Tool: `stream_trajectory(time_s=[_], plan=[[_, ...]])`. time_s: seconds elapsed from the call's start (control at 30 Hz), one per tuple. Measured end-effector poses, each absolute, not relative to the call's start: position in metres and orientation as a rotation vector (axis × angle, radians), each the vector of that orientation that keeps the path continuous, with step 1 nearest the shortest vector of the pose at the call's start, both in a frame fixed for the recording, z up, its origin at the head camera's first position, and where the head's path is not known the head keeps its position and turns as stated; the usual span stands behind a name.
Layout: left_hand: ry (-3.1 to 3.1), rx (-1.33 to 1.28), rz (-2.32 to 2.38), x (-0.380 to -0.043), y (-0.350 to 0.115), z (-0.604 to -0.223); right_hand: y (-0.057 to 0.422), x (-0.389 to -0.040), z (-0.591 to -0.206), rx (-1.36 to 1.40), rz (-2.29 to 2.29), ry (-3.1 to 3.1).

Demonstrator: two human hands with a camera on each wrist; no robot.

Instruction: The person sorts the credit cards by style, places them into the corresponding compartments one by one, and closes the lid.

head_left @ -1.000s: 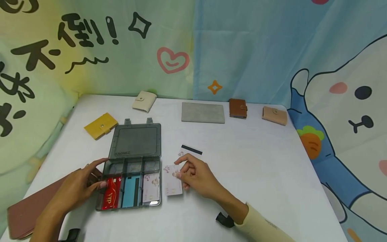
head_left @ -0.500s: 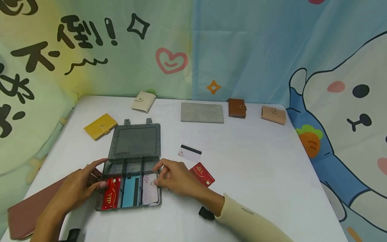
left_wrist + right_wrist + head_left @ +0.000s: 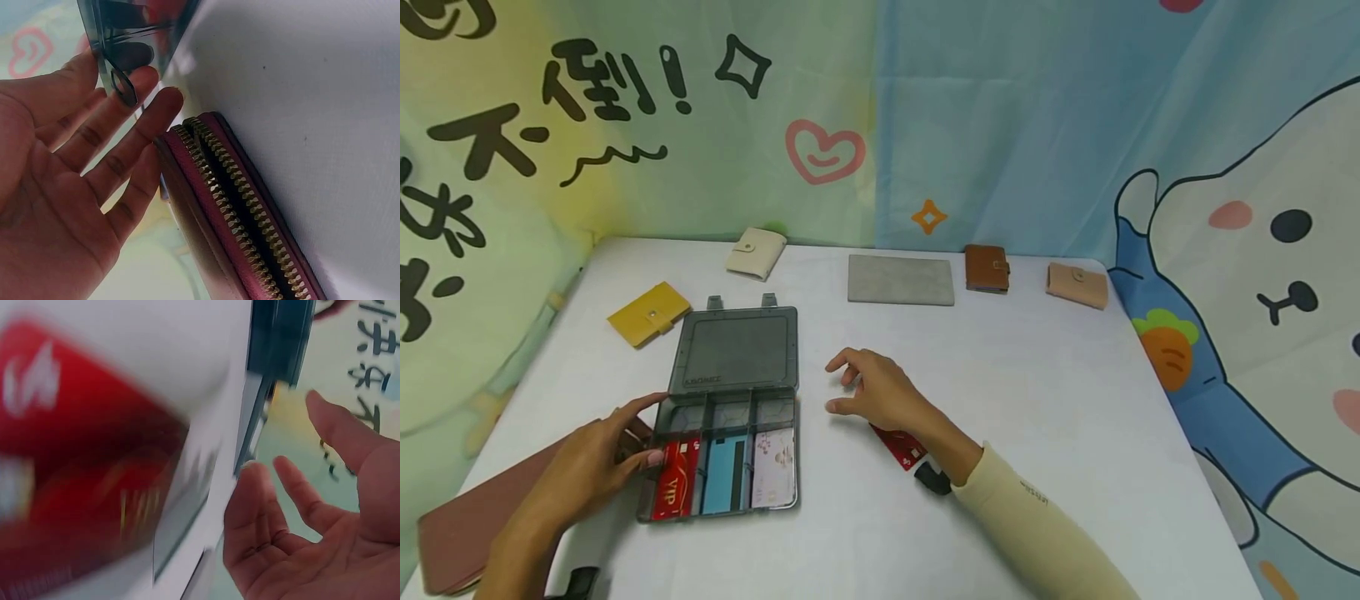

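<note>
A grey see-through compartment box [image 3: 733, 346] lies with its lid folded back. Its front compartments hold a red VIP card [image 3: 677, 483], a blue card [image 3: 722, 475] with a dark stripe and a pale floral card [image 3: 774, 467]. My left hand [image 3: 595, 467] rests its thumb and index fingertips on the box's left rim, fingers spread. To the right of the box, my right hand [image 3: 883, 392] hovers with parted fingers and nothing between them. A loose red card [image 3: 898, 444] lies partly hidden under its wrist; the right wrist view shows that red card [image 3: 81, 469] blurred.
A brown zip wallet [image 3: 490, 517] lies beside the left forearm, its zipper [image 3: 231, 206] partly open. A yellow wallet [image 3: 650, 313], cream wallet [image 3: 757, 252], grey wallet [image 3: 901, 280], brown wallet [image 3: 987, 267] and beige wallet [image 3: 1077, 285] line the back.
My right hand carried a pale floral card into the box's right compartment, let it go, then moved back right over the loose cards. The striped white card is now hidden. My left hand stayed put.
</note>
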State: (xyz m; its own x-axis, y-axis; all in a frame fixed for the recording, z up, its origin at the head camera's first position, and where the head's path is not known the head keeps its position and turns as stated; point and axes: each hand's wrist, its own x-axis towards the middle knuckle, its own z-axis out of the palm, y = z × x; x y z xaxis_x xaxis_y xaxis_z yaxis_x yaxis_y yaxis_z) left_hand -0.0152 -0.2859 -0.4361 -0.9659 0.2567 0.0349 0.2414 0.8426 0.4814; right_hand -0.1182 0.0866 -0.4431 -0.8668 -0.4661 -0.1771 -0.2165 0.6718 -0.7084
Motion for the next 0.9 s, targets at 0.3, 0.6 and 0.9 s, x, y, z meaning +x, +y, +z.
stream_trajectory(time_s=[0.3,0.6,0.9], plan=[[2.985,0.404,0.776,-0.016,-0.286,-0.437,0.1,-0.143,-0.449,-0.362,-0.718,2.695],[3.004,0.413,0.785,-0.016,-0.286,-0.437,0.094,-0.151,-0.459,-0.362,-0.614,2.738],[3.02,0.413,0.78,-0.016,-0.287,-0.438,0.092,-0.154,-0.461,-0.333,-0.641,2.75]])
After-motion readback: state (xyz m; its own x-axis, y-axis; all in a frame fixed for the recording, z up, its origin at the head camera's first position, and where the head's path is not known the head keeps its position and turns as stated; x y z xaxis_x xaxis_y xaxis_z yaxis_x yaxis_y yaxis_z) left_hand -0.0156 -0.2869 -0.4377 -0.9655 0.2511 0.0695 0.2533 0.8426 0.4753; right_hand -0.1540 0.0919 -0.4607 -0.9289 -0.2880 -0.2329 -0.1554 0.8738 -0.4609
